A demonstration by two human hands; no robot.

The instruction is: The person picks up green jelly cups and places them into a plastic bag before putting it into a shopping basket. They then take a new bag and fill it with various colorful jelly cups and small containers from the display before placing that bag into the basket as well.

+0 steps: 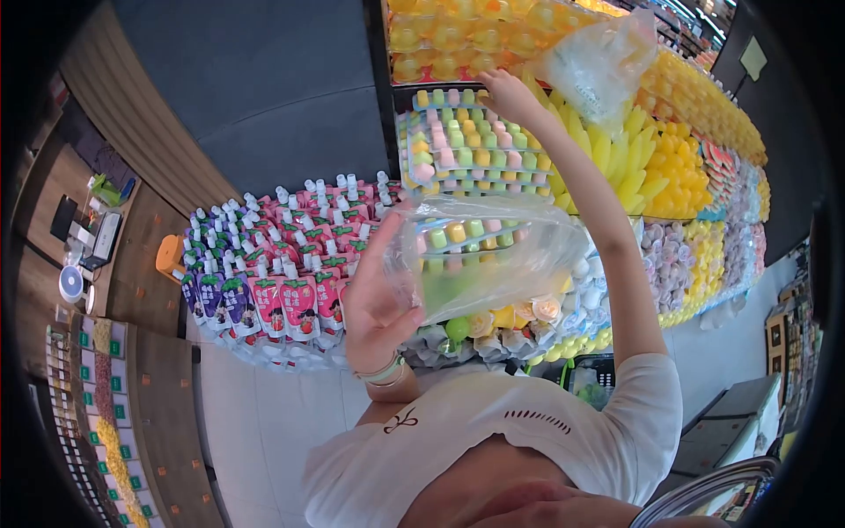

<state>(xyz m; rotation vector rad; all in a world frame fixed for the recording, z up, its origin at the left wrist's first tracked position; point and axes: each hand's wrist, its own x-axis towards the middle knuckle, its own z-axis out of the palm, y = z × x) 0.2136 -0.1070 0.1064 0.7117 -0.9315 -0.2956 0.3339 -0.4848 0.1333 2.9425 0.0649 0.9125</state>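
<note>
My left hand [377,295], with bracelets at the wrist, is closed on the edge of a clear plastic bag [502,255]. The bag hangs wide across the middle of the display, and coloured pieces show through its film. Stretched far forward, my right hand [510,95] is over the back edge of stacked trays of pink, green and yellow jelly cups [475,150]. Its fingers are bent and slightly apart, with nothing visible in them. Just beyond its fingertips are rows of orange-yellow domed packs [449,40].
Pink and purple spouted pouches [290,304] stand at the left. Yellow banana-shaped packs [616,163] lie right of the trays, with another clear bag [603,70] above them. A dark panel [273,79] stands behind. Wooden bins [150,414] line the far left.
</note>
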